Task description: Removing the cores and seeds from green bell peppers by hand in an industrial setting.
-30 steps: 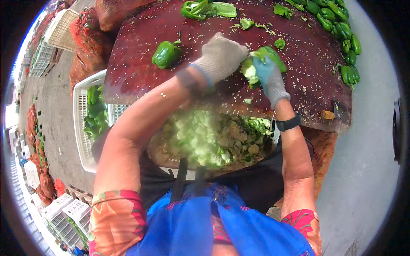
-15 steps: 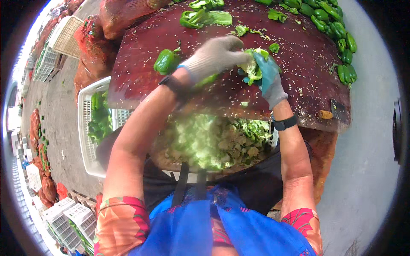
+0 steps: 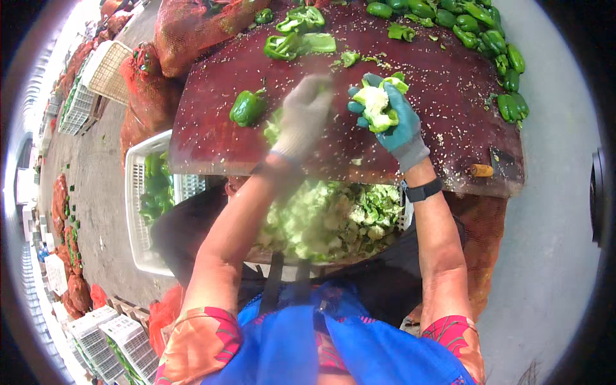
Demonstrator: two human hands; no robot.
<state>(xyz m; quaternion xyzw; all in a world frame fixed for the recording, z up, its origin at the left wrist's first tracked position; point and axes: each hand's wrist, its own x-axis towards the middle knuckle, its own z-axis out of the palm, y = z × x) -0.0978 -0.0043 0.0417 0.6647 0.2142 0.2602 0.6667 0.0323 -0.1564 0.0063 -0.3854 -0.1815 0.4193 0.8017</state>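
Note:
My right hand (image 3: 394,122), in a green-coated glove, is closed round a broken green bell pepper (image 3: 377,106); its pale inner side faces up. To its left, my left hand (image 3: 309,109) in a whitish knit glove hangs over the dark red board (image 3: 212,144). Motion smears its fingers, which look curled; whether they hold anything I cannot tell. A pale green piece (image 3: 273,128) shows beside that hand, partly hidden. Farther left lies a whole green bell pepper (image 3: 247,108). Below the board's near edge is a heap of pale green pepper scraps (image 3: 327,218).
Opened pepper pieces (image 3: 298,45) lie at the board's far side, and several whole peppers (image 3: 494,42) line its far right. A wooden-handled knife (image 3: 481,171) rests near the right corner. A white crate (image 3: 133,212) with peppers stands left; red mesh sacks (image 3: 183,45) are behind it.
My left hand has drawn back from the pepper in my right hand, moving left and nearer to me. My right hand keeps hold, and the pepper's pale inside shows more.

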